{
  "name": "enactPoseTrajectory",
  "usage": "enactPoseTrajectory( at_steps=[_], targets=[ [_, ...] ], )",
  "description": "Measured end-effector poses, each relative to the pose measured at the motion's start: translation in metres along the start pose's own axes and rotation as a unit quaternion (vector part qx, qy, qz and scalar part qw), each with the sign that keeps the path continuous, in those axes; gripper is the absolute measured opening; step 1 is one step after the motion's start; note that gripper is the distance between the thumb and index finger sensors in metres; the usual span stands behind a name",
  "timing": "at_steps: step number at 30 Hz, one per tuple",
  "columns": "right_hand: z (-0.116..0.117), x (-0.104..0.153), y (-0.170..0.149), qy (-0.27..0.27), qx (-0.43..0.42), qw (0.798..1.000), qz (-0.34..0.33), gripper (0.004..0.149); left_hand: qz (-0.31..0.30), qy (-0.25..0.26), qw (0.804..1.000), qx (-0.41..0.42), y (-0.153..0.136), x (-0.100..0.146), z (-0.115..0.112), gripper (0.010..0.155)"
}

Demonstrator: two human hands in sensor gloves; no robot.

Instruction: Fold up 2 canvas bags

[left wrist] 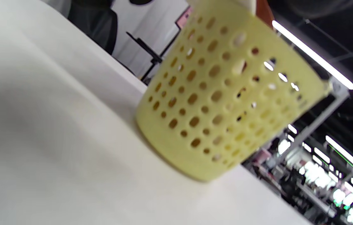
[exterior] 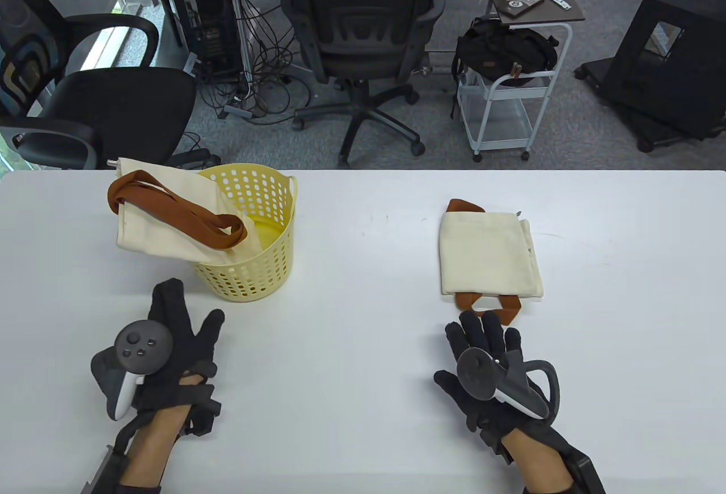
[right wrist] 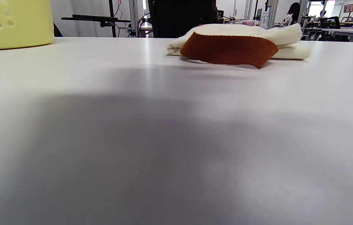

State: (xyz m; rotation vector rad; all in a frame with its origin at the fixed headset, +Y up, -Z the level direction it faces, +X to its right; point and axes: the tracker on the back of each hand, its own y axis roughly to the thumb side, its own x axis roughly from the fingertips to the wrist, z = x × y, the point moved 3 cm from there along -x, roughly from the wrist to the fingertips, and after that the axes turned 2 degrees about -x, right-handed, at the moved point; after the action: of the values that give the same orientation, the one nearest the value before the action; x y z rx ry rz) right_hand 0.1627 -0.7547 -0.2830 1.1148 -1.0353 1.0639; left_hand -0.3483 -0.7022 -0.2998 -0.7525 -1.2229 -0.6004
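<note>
A folded cream canvas bag (exterior: 489,254) with brown handles lies flat on the right half of the white table (exterior: 363,222); it also shows in the right wrist view (right wrist: 242,36). A second cream bag (exterior: 164,216) with brown straps hangs unfolded over the left rim of a yellow basket (exterior: 255,275). My left hand (exterior: 181,312) lies open and empty on the table just in front of the basket. My right hand (exterior: 482,329) lies open and empty just in front of the folded bag's near handles, not touching it.
The yellow perforated basket fills the left wrist view (left wrist: 223,103) and shows at the left edge of the right wrist view (right wrist: 13,23). Office chairs (exterior: 363,34), a white cart (exterior: 510,97) and cables stand beyond the table's far edge.
</note>
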Motion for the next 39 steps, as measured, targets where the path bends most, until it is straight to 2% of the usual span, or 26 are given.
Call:
enactPoseTrajectory(
  at_steps=[3, 8, 11, 15, 18, 23, 32, 39],
  targets=[
    [0.001, -0.002, -0.001, 0.005, -0.001, 1.0, 0.001, 0.079, 0.022, 0.008, 0.996, 0.084, -0.002, -0.017, 0.02, 0.095],
    [0.0, -0.003, -0.004, 0.003, -0.012, 1.0, 0.0, 0.079, 0.037, 0.012, 0.989, 0.144, 0.005, -0.044, 0.048, 0.098],
    [0.001, -0.003, -0.004, 0.004, -0.015, 1.0, -0.001, 0.079, 0.074, 0.014, 0.982, 0.171, 0.004, -0.052, 0.055, 0.098],
    [0.0, -0.003, -0.004, 0.005, -0.017, 1.0, -0.004, 0.079, 0.102, 0.043, 0.974, 0.197, 0.001, -0.062, 0.061, 0.092],
    [-0.002, -0.002, -0.005, 0.003, -0.019, 1.0, -0.005, 0.079, 0.104, 0.076, 0.972, 0.196, 0.003, -0.063, 0.065, 0.079],
    [-0.002, 0.0, -0.004, 0.004, -0.015, 1.0, -0.006, 0.079, 0.09, 0.121, 0.977, 0.152, 0.016, -0.06, 0.069, 0.068],
    [-0.004, 0.002, -0.002, 0.007, -0.011, 1.0, -0.009, 0.079, 0.029, 0.165, 0.972, 0.165, 0.038, -0.056, 0.069, 0.062],
    [-0.01, 0.005, -0.005, -0.003, -0.019, 1.0, -0.005, 0.078, -0.022, 0.188, 0.968, 0.162, 0.069, -0.046, 0.089, 0.061]
  ],
)
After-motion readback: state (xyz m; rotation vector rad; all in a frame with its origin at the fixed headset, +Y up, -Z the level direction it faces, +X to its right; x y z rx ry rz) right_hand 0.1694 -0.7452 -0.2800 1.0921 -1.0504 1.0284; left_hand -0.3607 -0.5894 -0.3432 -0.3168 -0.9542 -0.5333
